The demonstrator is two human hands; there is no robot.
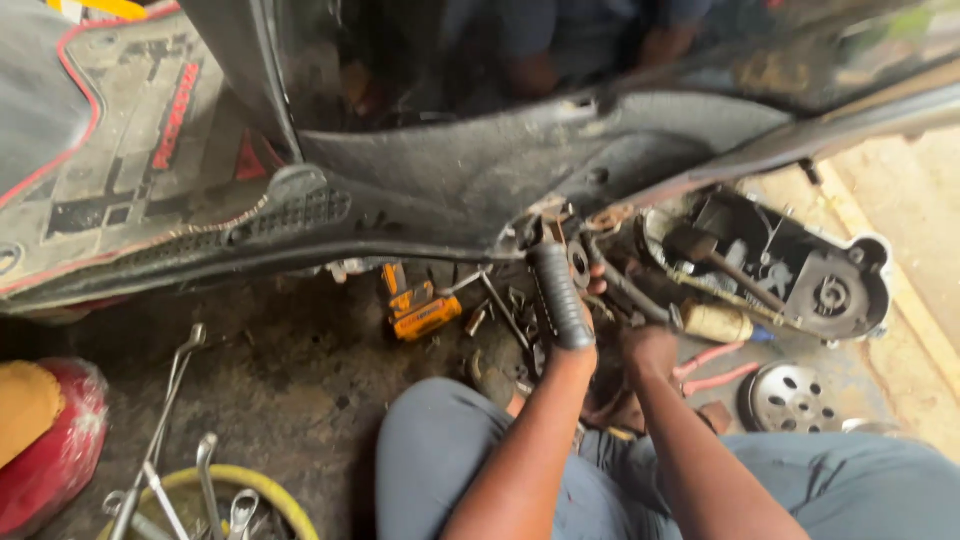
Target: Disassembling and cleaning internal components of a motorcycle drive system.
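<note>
Floor: oily concrete [290, 380] under a scooter body [480, 170]
Left hand [578, 355]: mostly hidden behind a black ribbed footrest [558, 295]; grip cannot be told
Right hand [648, 345]: beside the footrest, fingers hidden, grip unclear
Nearby: orange power tool [420, 308], open engine cover [800, 270]

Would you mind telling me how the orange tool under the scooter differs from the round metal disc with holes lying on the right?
The orange tool is blocky and orange with black parts; the metal disc is round, silvery and pierced by a ring of holes. The orange tool lies to the left of the hands, under the scooter body; the metal disc lies to their right, beside the red-handled pliers. Both rest on the dirty floor, touched by neither hand.
</note>
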